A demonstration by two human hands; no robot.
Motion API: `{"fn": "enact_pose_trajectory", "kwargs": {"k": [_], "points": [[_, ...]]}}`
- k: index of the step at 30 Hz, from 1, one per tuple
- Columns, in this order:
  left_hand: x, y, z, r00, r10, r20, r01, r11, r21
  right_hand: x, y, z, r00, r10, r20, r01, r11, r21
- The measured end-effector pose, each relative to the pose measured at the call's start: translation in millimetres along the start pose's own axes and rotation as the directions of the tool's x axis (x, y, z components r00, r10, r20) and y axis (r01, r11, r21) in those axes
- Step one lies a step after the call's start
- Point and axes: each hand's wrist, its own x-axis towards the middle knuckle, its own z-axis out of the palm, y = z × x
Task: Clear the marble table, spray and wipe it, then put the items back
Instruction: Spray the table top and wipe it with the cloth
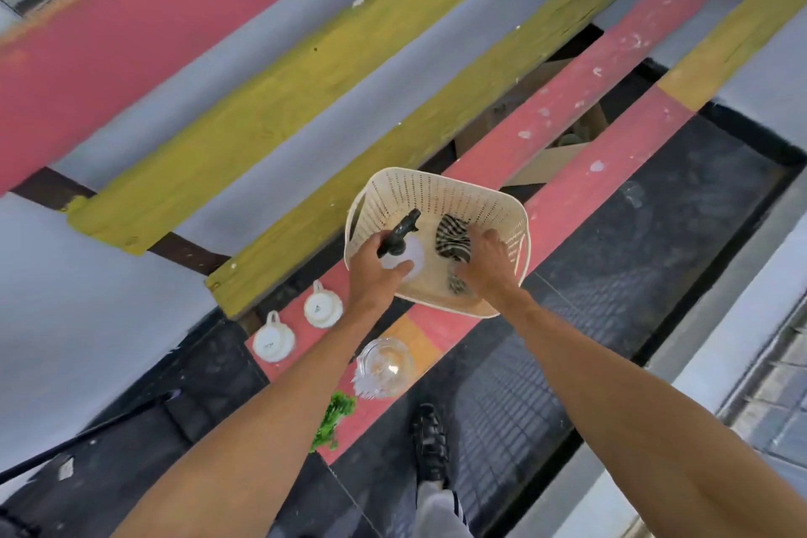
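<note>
Two white cups point(274, 339) stand inverted on the red plank point(567, 118), with a glass vessel point(384, 367) and green sprig point(334, 419) near them; these appear to be cleared items. The marble table is not in view. Judged stage: fetching supplies, with spraying, wiping and restocking outstanding. In the cream basket point(436, 192), the left hand point(375, 271) is wrapped around the spray bottle point(399, 234). The right hand point(487, 262) pinches the striped cloth point(452, 240).
</note>
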Motion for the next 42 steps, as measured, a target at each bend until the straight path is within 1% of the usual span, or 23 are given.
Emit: {"fn": "enact_pose_trajectory", "kwargs": {"k": [2,4,6,9,12,16,18,21,24,26,27,30,34,36,38,40,42], "points": [[5,-1,5,0.999,0.006,-0.045,-0.006,1.000,-0.009,14,3,12,0.998,0.024,0.063,-0.021,0.998,-0.053],[7,-1,8,0.996,0.020,-0.086,-0.021,1.000,-0.005,24,5,21,0.996,0.034,0.082,-0.026,0.995,-0.099],[9,-2,11,0.993,0.033,-0.116,-0.035,0.999,-0.016,32,6,28,0.999,0.015,0.046,-0.007,0.986,-0.169],[8,-6,12,0.986,0.094,-0.137,-0.094,0.996,0.007,38,6,35,0.997,-0.045,-0.070,0.027,0.970,-0.241],[3,-8,6,0.969,0.169,-0.181,-0.171,0.985,0.008,38,1,35,0.985,-0.072,-0.155,0.045,0.984,-0.174],[-15,5,-16,0.938,0.232,-0.257,-0.259,0.963,-0.075,16,-15,20,0.954,-0.119,-0.277,0.104,0.992,-0.068],[-36,13,-46,0.919,0.257,-0.299,-0.306,0.943,-0.130,-18,-42,3,0.927,-0.157,-0.341,0.152,0.987,-0.042],[-51,25,-64,0.907,0.288,-0.306,-0.357,0.912,-0.200,-42,-63,-12,0.909,-0.148,-0.391,0.161,0.987,0.001],[-92,31,-108,0.902,0.302,-0.307,-0.389,0.878,-0.280,-98,-101,-23,0.885,-0.162,-0.437,0.201,0.979,0.044],[-127,30,-145,0.878,0.345,-0.331,-0.451,0.828,-0.333,-143,-135,-26,0.864,-0.183,-0.470,0.242,0.968,0.069],[-144,26,-162,0.865,0.359,-0.351,-0.476,0.807,-0.349,-165,-150,-24,0.854,-0.198,-0.482,0.264,0.962,0.074],[-204,5,-219,0.814,0.383,-0.436,-0.535,0.788,-0.306,-236,-201,-5,0.821,-0.271,-0.502,0.338,0.940,0.046],[-292,-50,-296,0.778,0.345,-0.525,-0.544,0.788,-0.289,-327,-273,47,0.808,-0.342,-0.480,0.417,0.907,0.054],[-327,-86,-331,0.768,0.303,-0.565,-0.518,0.812,-0.269,-364,-306,78,0.801,-0.387,-0.456,0.454,0.890,0.043],[-368,-135,-374,0.775,0.212,-0.596,-0.455,0.841,-0.292,-406,-342,118,0.798,-0.442,-0.410,0.504,0.862,0.053],[-399,-185,-410,0.786,0.102,-0.610,-0.384,0.853,-0.353,-441,-373,156,0.798,-0.491,-0.350,0.545,0.836,0.068],[-425,-233,-441,0.785,0.027,-0.619,-0.316,0.877,-0.361,-471,-398,192,0.786,-0.545,-0.293,0.586,0.807,0.071]]}}
